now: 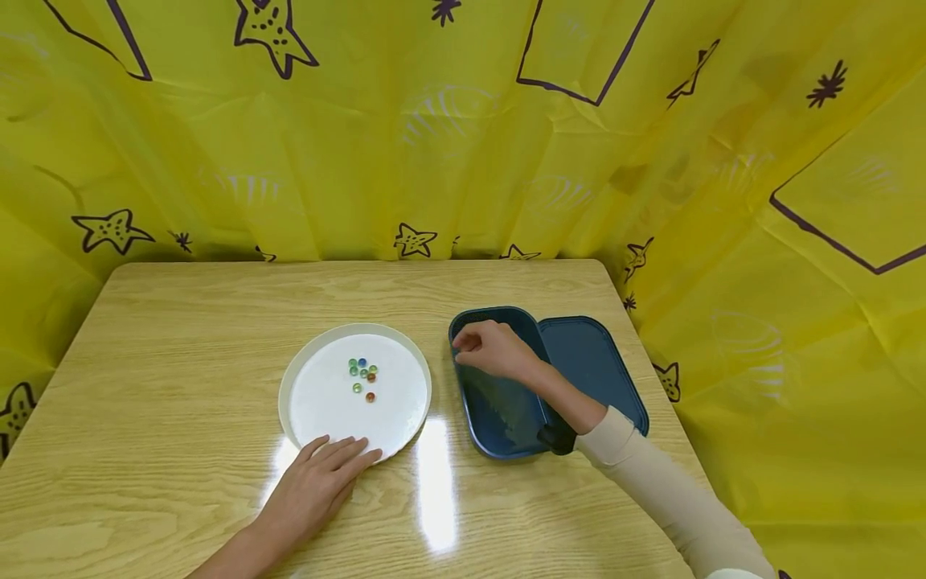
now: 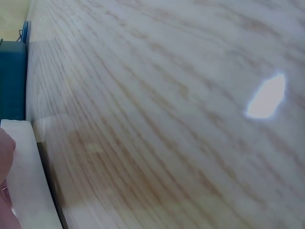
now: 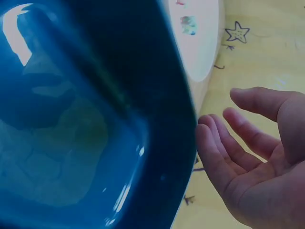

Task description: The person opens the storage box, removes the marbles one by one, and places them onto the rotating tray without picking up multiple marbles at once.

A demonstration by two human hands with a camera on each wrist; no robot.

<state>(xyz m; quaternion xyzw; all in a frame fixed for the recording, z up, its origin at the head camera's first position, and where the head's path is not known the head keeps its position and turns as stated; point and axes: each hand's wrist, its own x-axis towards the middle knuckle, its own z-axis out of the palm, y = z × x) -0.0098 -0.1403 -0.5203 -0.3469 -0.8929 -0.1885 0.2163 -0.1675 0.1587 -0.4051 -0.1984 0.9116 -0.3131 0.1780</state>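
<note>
My left hand (image 1: 307, 488) lies at the near rim of a round white tray (image 1: 318, 418), fingers extended over its edge. Grouped near the tray's middle are several small glass marbles (image 1: 363, 373), green, blue and orange-brown. Above the left part of a dark blue rectangular container (image 1: 499, 410) is my right hand (image 1: 495, 348). In the right wrist view its fingers (image 3: 217, 152) are loosely bent, the thumb stands apart from them, and I see nothing held between. Only a bit of the left hand shows in the left wrist view, beside the tray's white wall (image 2: 28, 176).
A flat dark blue lid (image 1: 596, 366) lies against the container's right side. Both stand on a wood-grain table (image 1: 195, 386). A yellow curtain (image 1: 347, 161) with drawn starfish hangs behind the table and along its right side.
</note>
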